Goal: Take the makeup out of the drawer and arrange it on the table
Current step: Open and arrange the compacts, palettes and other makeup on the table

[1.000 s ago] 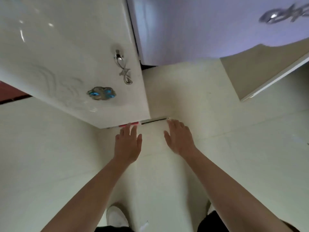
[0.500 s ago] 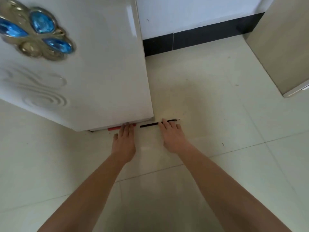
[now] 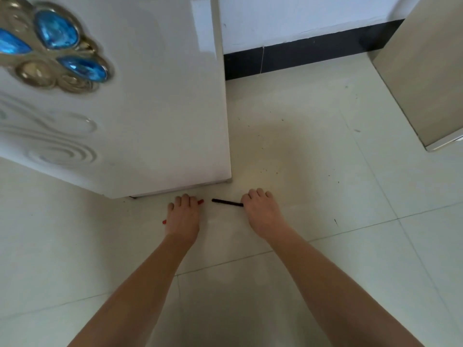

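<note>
The head view looks down along two bare forearms to the pale tiled floor point(image 3: 325, 284). The left hand point(image 3: 182, 216) lies palm-down over a thin red makeup pencil point(image 3: 200, 202); its fingers point(image 3: 186, 198) are curled over the stick, and one red end pokes out past the fingertips on the right while the other end shows at the little-finger side of the hand. Half a second ago that hand lay flatter, with only the fingertips on the pencil, which was partly tucked under the cabinet's edge; now the pencil has come out from under it and sits slanted beneath the hand. The right hand point(image 3: 261, 214) has its fingers bent down and closed on one end of a thin black makeup pencil point(image 3: 226, 202), whose free end points left toward the red one, with a small gap between the two tips. Earlier the black pencil ran beyond the right fingertips on both sides; now its right part is hidden under the knuckles. Whether either pencil is lifted off the floor cannot be told.

Just beyond the left hand stands the glossy white cabinet front point(image 3: 150, 108), carrying a gold ornament with blue glass stones point(image 3: 55, 48). Farther back are a black skirting board point(image 3: 313, 56) under a white wall and, at the right, a beige panel point(image 3: 426, 78).
</note>
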`<state>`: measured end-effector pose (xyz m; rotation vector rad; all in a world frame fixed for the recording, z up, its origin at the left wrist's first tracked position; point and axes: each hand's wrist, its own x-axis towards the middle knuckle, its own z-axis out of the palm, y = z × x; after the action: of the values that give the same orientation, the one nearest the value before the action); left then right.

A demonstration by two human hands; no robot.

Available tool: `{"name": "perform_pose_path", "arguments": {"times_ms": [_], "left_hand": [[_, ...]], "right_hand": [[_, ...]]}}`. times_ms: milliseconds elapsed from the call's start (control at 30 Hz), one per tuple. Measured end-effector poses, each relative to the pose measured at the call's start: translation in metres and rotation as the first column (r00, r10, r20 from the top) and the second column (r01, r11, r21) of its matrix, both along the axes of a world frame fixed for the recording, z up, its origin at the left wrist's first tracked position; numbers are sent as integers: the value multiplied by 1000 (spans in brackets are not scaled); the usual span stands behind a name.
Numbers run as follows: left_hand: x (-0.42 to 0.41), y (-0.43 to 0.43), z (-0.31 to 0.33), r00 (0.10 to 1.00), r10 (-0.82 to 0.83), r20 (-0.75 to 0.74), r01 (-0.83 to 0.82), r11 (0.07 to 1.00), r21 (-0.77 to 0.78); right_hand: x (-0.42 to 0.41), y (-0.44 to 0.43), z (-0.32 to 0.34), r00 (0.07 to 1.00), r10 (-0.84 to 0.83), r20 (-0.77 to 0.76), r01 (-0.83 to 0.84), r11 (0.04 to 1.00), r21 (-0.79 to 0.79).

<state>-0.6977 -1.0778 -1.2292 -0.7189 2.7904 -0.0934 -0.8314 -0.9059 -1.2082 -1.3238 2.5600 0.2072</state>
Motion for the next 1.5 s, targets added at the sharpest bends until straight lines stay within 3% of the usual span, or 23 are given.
{"name": "perform_pose_path", "arguments": {"times_ms": [133,233,400,500,567,667,767,833,900,1033,1200,1367,1500], "left_hand": [[11,23,49,979,170,-116,-130,947,294],[27,41,112,961,221,-165,-144,912,384],[43,72,255,923,310,-228,-184,876,447],[39,88,363,855,463,-234,-257,770,584],[28,95,443,781,599,-174,-346,648,679],[12,98,565,725,680,-113,-371,523,767],[-7,108,682,689,721,-68,-298,368,881],[-18,121,748,693,719,-56,-227,291,929],[-28,134,800,702,708,-77,-168,269,948],[-46,146,869,713,692,-113,-84,244,966],[-62,159,913,592,805,-41,1,50,999],[-73,173,918,413,899,142,248,-261,933],[-79,167,906,336,923,189,272,-287,919]], "right_hand": [[14,19,39,996,-86,28,87,995,-55],[26,38,92,992,-121,27,123,986,-113],[34,66,228,963,-196,186,222,967,-128],[32,78,334,922,-203,328,270,948,-170],[28,83,415,788,-288,544,448,874,-186],[22,88,539,486,-321,813,764,608,-216],[11,96,655,234,-217,948,932,327,-155],[2,101,718,115,-94,989,973,213,-93],[-7,106,769,55,19,998,987,149,-58],[-22,115,837,56,169,984,995,70,-69],[-39,135,884,-52,305,951,998,-22,62],[-42,140,891,-175,472,864,980,-5,201],[-34,124,882,-250,451,857,957,-22,290]]}}
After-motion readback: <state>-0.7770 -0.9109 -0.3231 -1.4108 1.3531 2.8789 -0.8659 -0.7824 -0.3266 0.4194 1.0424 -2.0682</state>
